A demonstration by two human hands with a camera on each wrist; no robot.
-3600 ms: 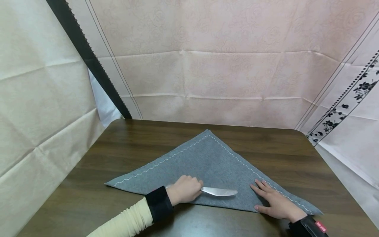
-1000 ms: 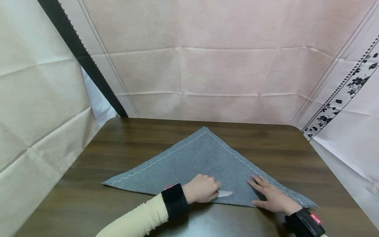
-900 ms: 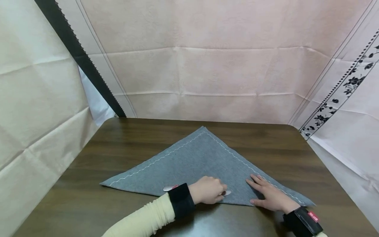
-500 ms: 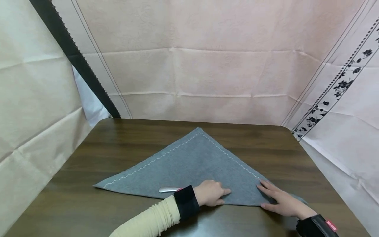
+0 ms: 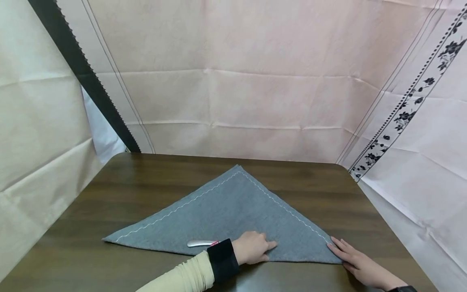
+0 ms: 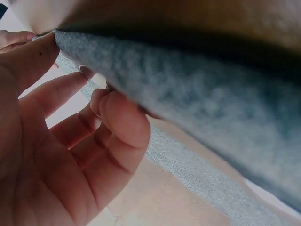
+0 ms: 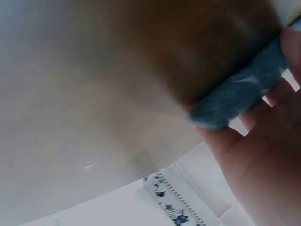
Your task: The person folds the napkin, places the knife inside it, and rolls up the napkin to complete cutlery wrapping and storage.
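A blue-grey cloth (image 5: pixel 219 211) with white stitching lies folded into a triangle, its long edge nearest me. On it lies a table knife (image 5: pixel 198 243); its silver handle end shows left of my left cuff, and the hand hides the blade. My left hand (image 5: pixel 251 248) rests over the knife and cloth, index finger stretched to the right. In the left wrist view the thumb touches the cloth edge and the other fingers bend loosely. At the right corner lies my right hand (image 5: pixel 363 261), its fingers fairly straight on the cloth and its thumb at the near edge.
The brown wooden table (image 5: pixel 157 178) has rounded far corners. Pale sheets (image 5: pixel 255 101) hang behind it and at both sides. A black strip (image 5: pixel 87 77) runs down the left sheet, and a black floral band (image 5: pixel 405 115) down the right.
My left hand has slid rightward off the knife's handle and over its blade; the knife stays in place on the cloth. My right hand has shifted outward to the cloth's right corner.
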